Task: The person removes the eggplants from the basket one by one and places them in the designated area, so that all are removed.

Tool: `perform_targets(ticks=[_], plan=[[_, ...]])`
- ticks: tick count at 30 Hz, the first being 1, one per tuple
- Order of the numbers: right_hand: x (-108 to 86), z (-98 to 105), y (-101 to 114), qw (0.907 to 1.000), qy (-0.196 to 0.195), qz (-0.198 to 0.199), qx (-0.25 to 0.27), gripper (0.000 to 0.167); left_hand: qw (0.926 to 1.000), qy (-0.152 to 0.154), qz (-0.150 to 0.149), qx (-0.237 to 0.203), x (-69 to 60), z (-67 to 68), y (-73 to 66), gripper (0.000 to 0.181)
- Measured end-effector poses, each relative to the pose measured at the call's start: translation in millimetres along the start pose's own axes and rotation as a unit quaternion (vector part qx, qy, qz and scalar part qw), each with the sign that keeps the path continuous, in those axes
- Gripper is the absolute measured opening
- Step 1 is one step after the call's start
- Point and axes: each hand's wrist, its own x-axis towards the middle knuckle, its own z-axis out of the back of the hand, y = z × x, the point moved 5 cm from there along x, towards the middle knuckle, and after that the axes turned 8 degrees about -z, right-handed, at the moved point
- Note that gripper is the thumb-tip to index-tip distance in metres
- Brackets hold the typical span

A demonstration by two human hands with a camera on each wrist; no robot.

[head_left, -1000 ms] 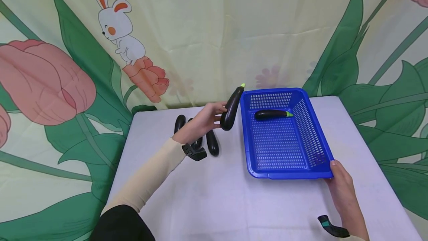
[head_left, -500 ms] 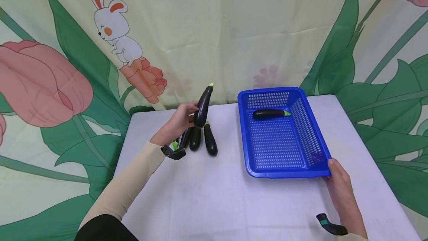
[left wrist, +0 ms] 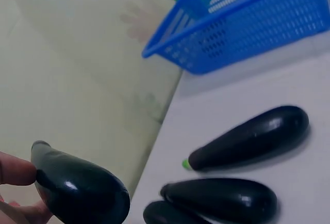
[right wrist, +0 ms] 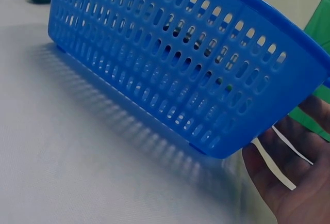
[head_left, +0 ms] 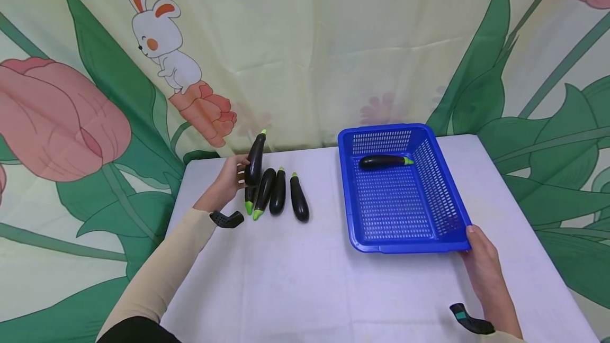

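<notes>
My left hand (head_left: pixel 227 181) holds a dark eggplant (head_left: pixel 255 160) with a green tip pointing up, above the left part of the table. Just below and to the right of that hand lie several more eggplants (head_left: pixel 278 192), one of them (head_left: pixel 299 198) a little apart from the others. In the left wrist view, fingers (left wrist: pixel 15 169) touch the side of the held eggplant (left wrist: pixel 85 190). My right hand (head_left: pixel 488 263) grips the near right corner of a blue plastic basket (head_left: pixel 352 205). Inside the basket, a single eggplant (head_left: pixel 383 162) lies near the far end.
A white cloth covers the table (head_left: pixel 295 279). Behind it hangs a curtain (head_left: pixel 371 41) printed with a rabbit, tulips and leaves. The right wrist view shows the slotted basket wall (right wrist: pixel 154 53) and a shadow beneath it on the cloth.
My left hand has moved left with the eggplant, from beside the basket to over the loose eggplants, and come slightly lower. The right hand still holds the basket corner.
</notes>
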Motion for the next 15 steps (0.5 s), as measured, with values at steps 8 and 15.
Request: perform_targets(ticks=[8, 15], plan=[[-0.9, -0.5, -0.3, 1.0, -0.002, -0.003, 0.003, 0.063, 0.9989, -0.033, 0.032, -0.003, 8.4, 28.0, 25.6, 0.062], [-0.4, 0.3, -1.5, 1.0, 0.0, -0.006, 0.006, 0.064, 0.9977, -0.053, 0.038, 0.021, 12.3, 44.6, 38.9, 0.065]])
